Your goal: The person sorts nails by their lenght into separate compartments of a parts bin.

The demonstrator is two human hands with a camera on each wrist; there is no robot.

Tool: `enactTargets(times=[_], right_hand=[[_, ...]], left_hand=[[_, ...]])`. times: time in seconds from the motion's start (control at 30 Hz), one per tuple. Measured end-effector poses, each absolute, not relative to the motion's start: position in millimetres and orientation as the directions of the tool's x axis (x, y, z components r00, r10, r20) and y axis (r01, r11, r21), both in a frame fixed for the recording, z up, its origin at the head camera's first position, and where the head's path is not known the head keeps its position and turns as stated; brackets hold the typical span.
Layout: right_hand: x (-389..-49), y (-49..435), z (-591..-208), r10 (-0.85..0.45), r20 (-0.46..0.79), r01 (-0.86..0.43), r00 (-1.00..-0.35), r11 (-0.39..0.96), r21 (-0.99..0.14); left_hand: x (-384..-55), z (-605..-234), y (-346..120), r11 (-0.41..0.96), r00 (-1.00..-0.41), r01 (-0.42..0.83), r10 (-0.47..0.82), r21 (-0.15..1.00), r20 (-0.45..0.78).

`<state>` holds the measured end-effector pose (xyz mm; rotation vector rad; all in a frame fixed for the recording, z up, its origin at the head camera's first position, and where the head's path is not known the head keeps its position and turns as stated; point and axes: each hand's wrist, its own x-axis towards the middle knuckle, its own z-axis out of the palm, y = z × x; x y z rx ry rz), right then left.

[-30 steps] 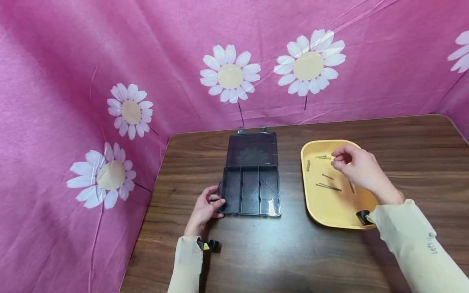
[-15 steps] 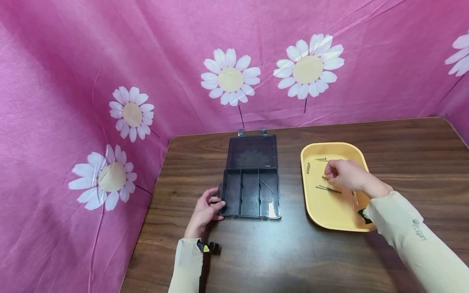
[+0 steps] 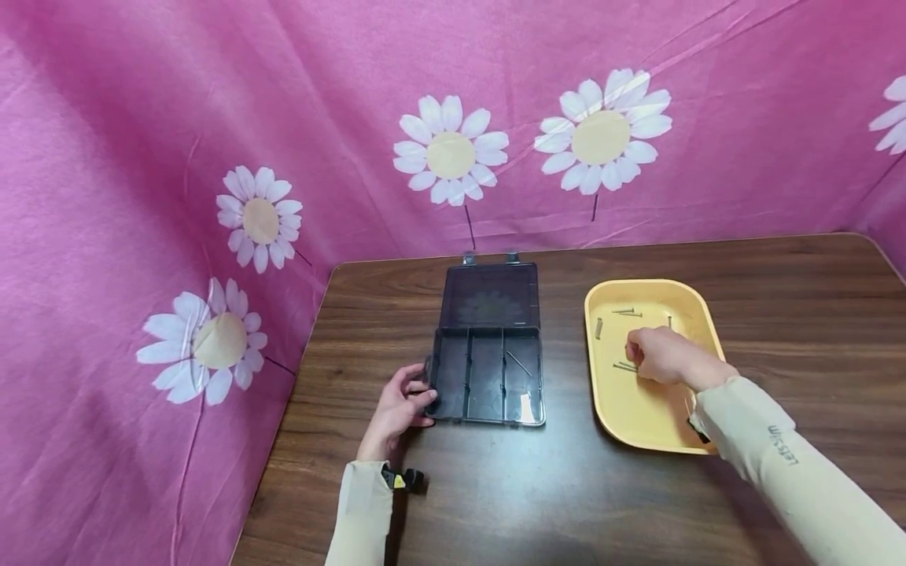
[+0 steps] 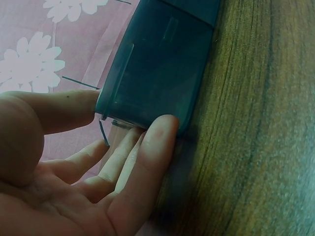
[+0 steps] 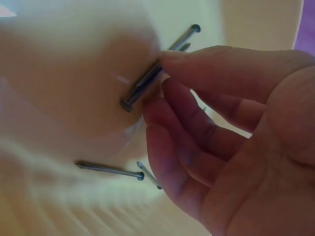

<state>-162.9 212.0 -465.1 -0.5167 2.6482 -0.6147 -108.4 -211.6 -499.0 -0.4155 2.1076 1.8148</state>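
My left hand [image 3: 394, 409] grips the left edge of a dark translucent compartment box [image 3: 449, 385], thumb and fingers around its near corner in the left wrist view. The box's lid [image 3: 490, 297] lies folded back behind it. One nail [image 3: 519, 363] lies in the right-hand compartment. My right hand [image 3: 661, 355] is down in the yellow tray [image 3: 654, 440], fingers curled. In the right wrist view its fingertips pinch at a pair of nails [image 5: 142, 83] lying side by side, heads at opposite ends. Another nail [image 5: 109, 170] lies nearby there.
Several more nails are scattered in the tray, including a pair [image 3: 627, 313] at its back and a nail [image 3: 598, 328] by its left wall. Box and tray stand apart on a brown wood table [image 3: 488, 495]. Pink flowered cloth [image 3: 340, 141] rises behind.
My right hand has moved down and left inside the tray, from above its right side onto the nails near the middle. The left hand stays on the box.
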Motion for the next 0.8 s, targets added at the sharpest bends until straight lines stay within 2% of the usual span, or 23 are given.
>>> enactTargets(times=[0.23, 0.47, 0.8], right_hand=[[-160.6, 212.2, -468.6, -0.411, -0.292, -0.256, -0.864, 0.857, -0.448], [-159.3, 211.6, -471.4, -0.385, -0.309, -0.215, -0.869, 0.859, -0.466], [-157.7, 210.1, -474.3, -0.394, -0.288, -0.227, -0.873, 0.85, -0.475]], left_hand=[[-108.6, -499.3, -212.7, 0.153, -0.905, -0.419, 0.003, 0.895, -0.425], [-108.2, -498.3, -212.4, 0.152, -0.903, -0.423, 0.004, 0.893, -0.429], [-108.0, -496.6, -211.2, 0.134, -0.906, -0.419, -0.006, 0.898, -0.422]])
